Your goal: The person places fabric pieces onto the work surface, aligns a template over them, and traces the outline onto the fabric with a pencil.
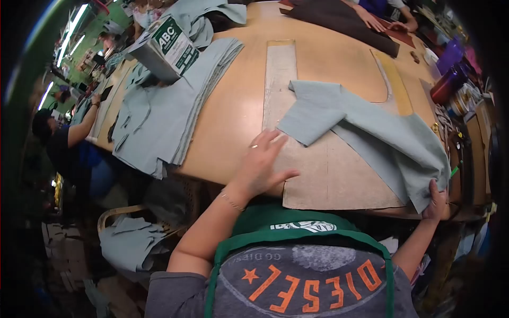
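Observation:
A light blue-green fabric piece [392,135] lies partly folded across a large beige pattern board [328,183] on the table. My right hand [436,201] pinches the fabric's near right corner at the table's front edge, the thumb on top. My left hand [263,161] is spread over the board's left side, just short of the fabric's folded end, and holds nothing. Whether its fingertips touch the board I cannot tell. Two arms of the board reach toward the far side, one edged with yellow tape [395,85]. The fabric hides much of the board's right part.
A stack of similar fabric pieces [159,114] lies on the table's left, with a box marked ABC [172,45] on it. Across the table, another person's hands [379,21] rest by dark brown material [339,21]. More fabric [130,241] lies on a chair at lower left.

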Demonstrator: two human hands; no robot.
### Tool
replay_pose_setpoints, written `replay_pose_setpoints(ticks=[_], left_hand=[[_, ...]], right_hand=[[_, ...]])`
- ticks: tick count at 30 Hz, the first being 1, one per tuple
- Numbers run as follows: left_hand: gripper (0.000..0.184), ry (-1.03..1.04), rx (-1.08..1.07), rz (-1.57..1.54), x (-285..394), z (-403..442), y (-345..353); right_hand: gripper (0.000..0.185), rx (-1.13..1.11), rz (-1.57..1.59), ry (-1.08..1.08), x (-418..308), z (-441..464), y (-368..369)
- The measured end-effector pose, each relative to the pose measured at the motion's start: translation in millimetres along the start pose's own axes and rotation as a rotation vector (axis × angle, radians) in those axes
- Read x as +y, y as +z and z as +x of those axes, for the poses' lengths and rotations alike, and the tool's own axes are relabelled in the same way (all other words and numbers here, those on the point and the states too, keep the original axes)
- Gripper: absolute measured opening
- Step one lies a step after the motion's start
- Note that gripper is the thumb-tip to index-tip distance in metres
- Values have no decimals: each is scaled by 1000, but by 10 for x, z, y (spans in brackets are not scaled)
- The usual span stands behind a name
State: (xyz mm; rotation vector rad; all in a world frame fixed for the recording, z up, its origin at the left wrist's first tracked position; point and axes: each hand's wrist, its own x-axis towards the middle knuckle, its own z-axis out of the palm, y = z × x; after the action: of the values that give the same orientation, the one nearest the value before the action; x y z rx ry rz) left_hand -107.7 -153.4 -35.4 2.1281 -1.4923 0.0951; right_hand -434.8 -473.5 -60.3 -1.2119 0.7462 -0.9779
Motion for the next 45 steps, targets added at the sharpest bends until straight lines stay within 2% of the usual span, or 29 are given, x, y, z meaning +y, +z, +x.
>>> replay_pose_setpoints(ticks=[3, 6, 7, 10, 12, 14, 16, 17, 18, 20, 22, 23, 24, 25, 27, 29, 30, 32, 35, 38, 41, 43, 44, 45], left_hand=[[60, 39, 50, 154, 276, 342, 145], [53, 19, -34, 132, 118, 615, 470], [37, 0, -22, 159, 23, 663, 600], [14, 52, -45, 143, -255, 810, 701], [5, 133, 151, 60, -357, 952, 530], [3, 157, 373, 31, -333, 1295, 7], [13, 163, 520, -162, -310, 1752, -530], [21, -2, 535, -189, -357, 1978, -738], [23, 78, 611, -248, -365, 2225, -917], [33, -150, 690, -312, -614, 2763, -1083], [33, 90, 863, 113, -784, 3022, -907], [52, 19, 737, 464, -1164, 3143, -791], [65, 134, 758, 472, -1088, 2990, -552], [70, 173, 754, 444, -1155, 2862, -363], [63, 187, 601, 442, -1098, 2337, 14], [61, 4, 389, 297, -992, 1707, 359], [62, -146, 282, 232, -1130, 1477, 565], [63, -564, 32, 292, -791, 1256, 584], [53, -531, 147, 318, -530, 1187, 579], [40, -640, -28, 145, -537, 1281, 503], [28, -580, -121, -60, -712, 1250, 533], [23, -613, -151, -472, -591, 1099, 294], [26, -626, -51, -948, -421, 955, 90], [31, -620, 59, -1424, -234, 769, -135]], right_hand=[[40, -21, 62, 26, -109, -84, 79], [40, 8, 95, -59, -129, -143, 69], [40, 11, 98, -42, -136, -145, 22], [40, 71, 78, -2, -117, -154, -191], [40, 161, 11, 57, -51, -120, -364], [37, 122, -138, 20, -52, -158, -329], [38, 108, -44, 120, 9, -120, -259], [39, 97, -28, 126, -34, -94, -123], [40, 73, -26, 104, -69, -39, -1], [39, 23, -2, 60, -97, 122, 189], [37, 41, -56, 67, -69, 312, 288], [36, 51, -41, 54, -31, 345, 364], [36, 65, -24, 42, 24, 365, 452], [35, 80, -4, 33, 79, 385, 477], [33, 144, 2, 134, 227, 375, 405], [29, 137, 97, 181, 275, 365, 380], [28, 140, 79, 201, 266, 366, 388], [27, 121, 14, 244, 221, 405, 411], [29, 117, -49, 171, 265, 430, 415], [30, 117, -72, 124, 275, 405, 438], [31, 151, -193, 82, 313, 337, 442], [34, 28, -370, 18, 142, 166, 387], [35, -33, -459, -14, -8, 55, 365], [38, -30, -351, -10, -273, -117, 368]])
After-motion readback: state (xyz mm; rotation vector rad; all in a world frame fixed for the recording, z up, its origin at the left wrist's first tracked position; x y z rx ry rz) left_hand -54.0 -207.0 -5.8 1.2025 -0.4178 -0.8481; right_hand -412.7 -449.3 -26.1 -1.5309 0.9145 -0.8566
